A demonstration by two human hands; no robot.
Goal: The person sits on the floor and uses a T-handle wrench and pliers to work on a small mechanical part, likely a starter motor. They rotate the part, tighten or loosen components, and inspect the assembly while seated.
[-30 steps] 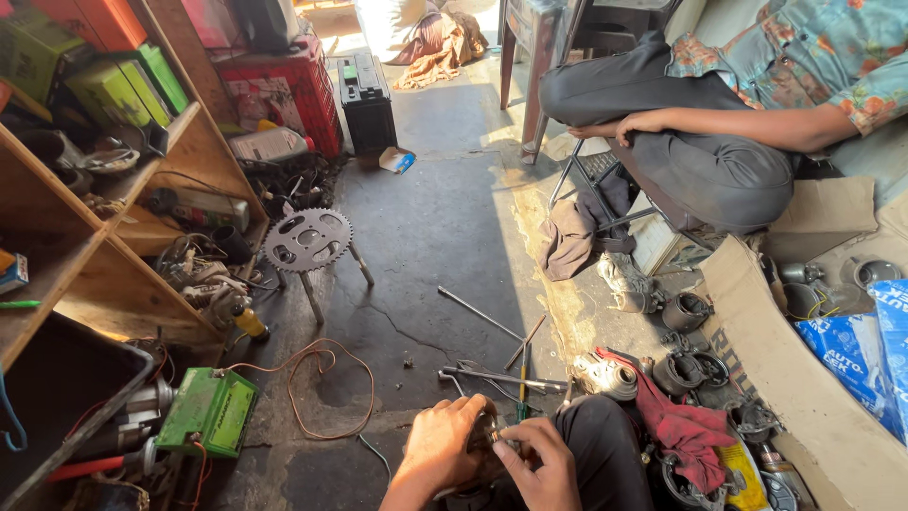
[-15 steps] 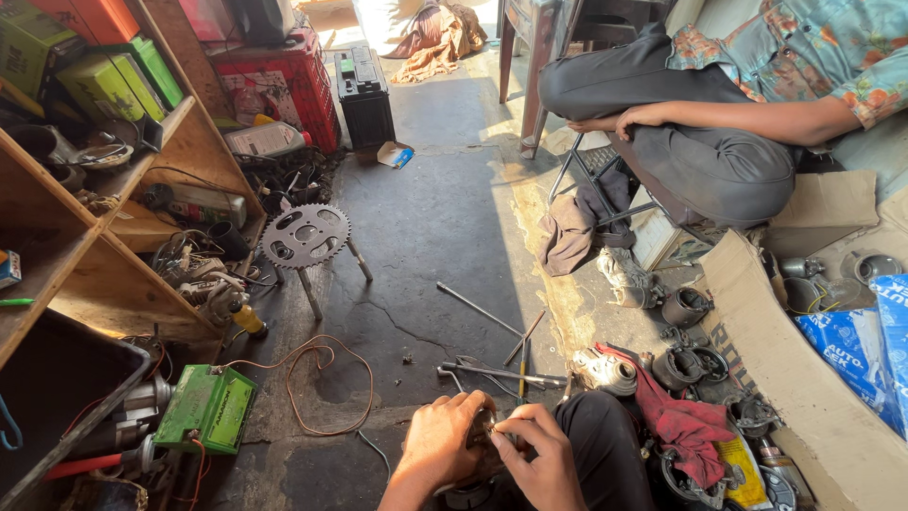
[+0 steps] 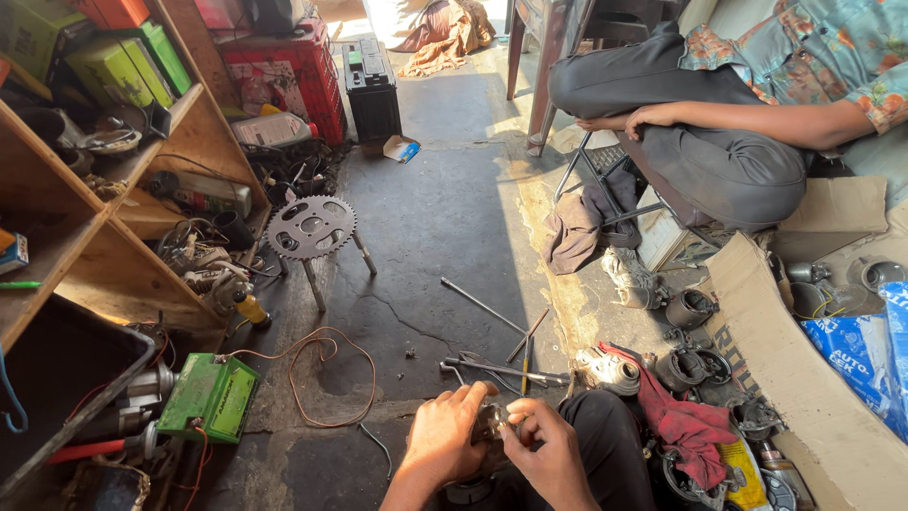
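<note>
Clamped together around a small metal part [image 3: 491, 423] over the lap, both the left hand [image 3: 446, 437] and right hand [image 3: 546, 449] should keep it steady, fingertips working slowly, above the cracked floor [image 3: 426, 237].

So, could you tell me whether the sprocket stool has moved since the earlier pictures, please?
No. The sprocket stool stands at the same spot beside the wooden shelf; only the camera shifted slightly.

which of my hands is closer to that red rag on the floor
Right. Your right hand is just left of the red rag, close to its edge. Your left hand sits farther left, on the other side of the small metal part both hands hold.
</note>
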